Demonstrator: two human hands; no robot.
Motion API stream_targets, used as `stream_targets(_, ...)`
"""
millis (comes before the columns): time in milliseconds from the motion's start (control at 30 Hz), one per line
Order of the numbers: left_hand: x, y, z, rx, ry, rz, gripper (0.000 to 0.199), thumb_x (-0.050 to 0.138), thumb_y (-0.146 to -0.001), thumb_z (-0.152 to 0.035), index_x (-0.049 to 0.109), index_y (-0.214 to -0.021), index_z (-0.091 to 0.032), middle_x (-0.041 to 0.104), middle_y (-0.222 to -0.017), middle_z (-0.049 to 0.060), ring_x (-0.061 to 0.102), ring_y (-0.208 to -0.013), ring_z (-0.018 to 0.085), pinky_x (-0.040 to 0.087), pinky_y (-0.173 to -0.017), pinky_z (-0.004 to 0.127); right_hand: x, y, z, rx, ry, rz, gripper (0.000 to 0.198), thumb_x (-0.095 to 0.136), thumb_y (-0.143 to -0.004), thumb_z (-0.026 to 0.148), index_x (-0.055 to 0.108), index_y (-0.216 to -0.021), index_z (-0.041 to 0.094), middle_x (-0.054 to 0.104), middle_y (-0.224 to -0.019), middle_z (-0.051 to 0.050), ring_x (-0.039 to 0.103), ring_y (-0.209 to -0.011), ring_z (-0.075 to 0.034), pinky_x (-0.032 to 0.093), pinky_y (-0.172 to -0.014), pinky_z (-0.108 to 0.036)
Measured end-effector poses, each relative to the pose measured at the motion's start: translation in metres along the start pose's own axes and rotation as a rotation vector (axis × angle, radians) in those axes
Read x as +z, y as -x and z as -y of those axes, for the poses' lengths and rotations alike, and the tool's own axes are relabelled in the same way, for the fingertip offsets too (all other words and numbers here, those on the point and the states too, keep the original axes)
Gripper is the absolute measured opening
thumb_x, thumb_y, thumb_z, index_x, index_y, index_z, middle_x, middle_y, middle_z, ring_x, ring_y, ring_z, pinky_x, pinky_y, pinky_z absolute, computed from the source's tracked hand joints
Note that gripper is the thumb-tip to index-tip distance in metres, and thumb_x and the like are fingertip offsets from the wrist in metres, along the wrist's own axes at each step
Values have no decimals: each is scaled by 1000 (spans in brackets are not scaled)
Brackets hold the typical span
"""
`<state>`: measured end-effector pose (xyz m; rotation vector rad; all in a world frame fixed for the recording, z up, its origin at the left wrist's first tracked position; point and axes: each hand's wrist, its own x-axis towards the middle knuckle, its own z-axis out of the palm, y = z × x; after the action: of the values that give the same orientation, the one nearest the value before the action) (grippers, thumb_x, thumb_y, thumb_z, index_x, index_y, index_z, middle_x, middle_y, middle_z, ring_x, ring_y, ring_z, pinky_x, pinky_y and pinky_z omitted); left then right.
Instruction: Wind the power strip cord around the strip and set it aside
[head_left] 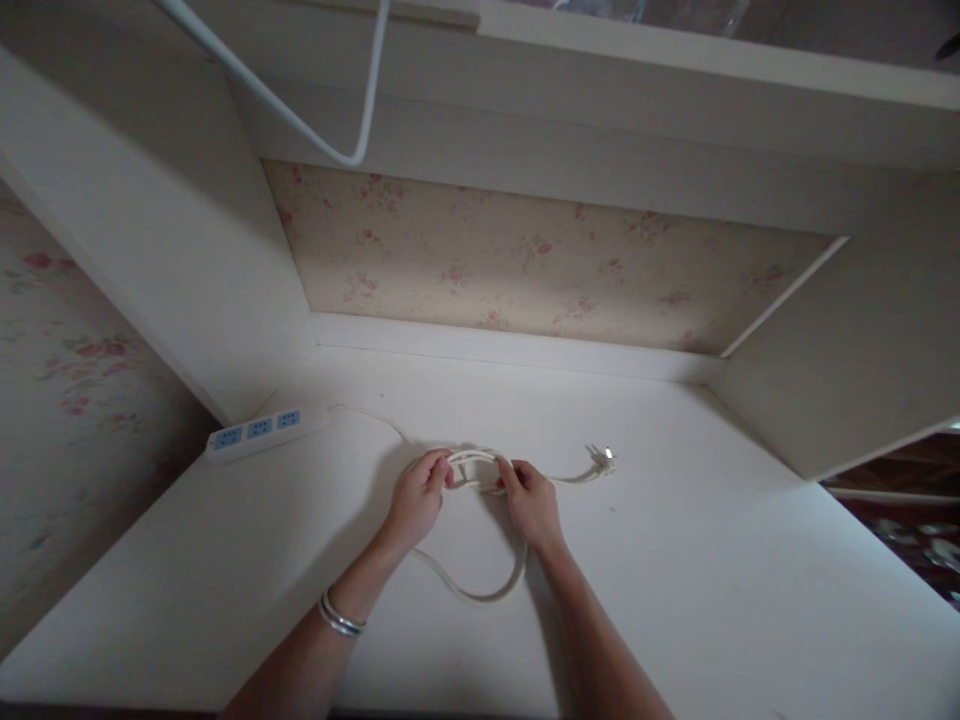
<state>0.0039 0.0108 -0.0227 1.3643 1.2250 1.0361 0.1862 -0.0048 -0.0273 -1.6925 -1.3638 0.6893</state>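
A white power cord (484, 600) lies in loops between my two hands near the middle of the white desk. My left hand (420, 495) is closed on the left side of the coil, with silver bangles on that wrist. On the coil's right side, my right hand (532, 505) pinches the cord between thumb and fingers. One wide loop hangs loose below the hands on the desk. The cord's plug (604, 459) rests to the right, prongs up. Leftward, the cord runs to a white power strip (259, 436) with blue socket faces.
The white desktop (675, 560) ends at a low back ledge (510, 347) under floral wallpaper (480, 250). Side panels (847, 320) stand left and right. Overhead is a shelf (675, 60), and a bent pale rod or cable (300, 125) hangs at upper left.
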Motion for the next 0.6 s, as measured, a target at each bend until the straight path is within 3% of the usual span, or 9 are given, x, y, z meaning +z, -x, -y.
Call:
stream_targets(100, 0, 2, -4, 33, 217, 11, 32, 49, -85, -47, 57, -91, -16, 50, -73, -1, 42, -57, 9, 38, -55, 22, -1, -3, 0, 44, -30, -64, 47, 43, -85, 58, 65, -70, 20, 66, -63, -3, 57, -59, -17, 36, -55, -26)
stream_targets(200, -1, 5, -11, 25, 341, 109, 31, 54, -83, -46, 56, -81, -16, 51, -73, -1, 47, -66, 11, 41, -65, 24, -2, -5, -1, 56, -52, -124, 47, 41, -86, 58, 65, -74, 20, 69, -71, -5, 59, -64, -18, 38, -59, -26)
stream_targets(433, 4, 9, -11, 6, -149, 271, 46, 54, -81, -54, 51, -56, -15, 41, -51, -4, 39, -54, 10, 28, -54, 24, 1, -8, -10, 64, -16, -160, 42, 36, -90, 54, 62, -90, 21, 69, -81, -7, 62, -71, -21, 40, -64, -29)
stream_targets(600, 0, 9, -17, 107, -85, 476, 42, 54, -84, -45, 59, -55, -14, 59, -64, 2, 54, -67, 14, 37, -67, 25, 1, -14, -20, 61, -43, -179, 41, 37, -90, 53, 62, -89, 21, 69, -83, -8, 64, -77, -21, 42, -67, -29)
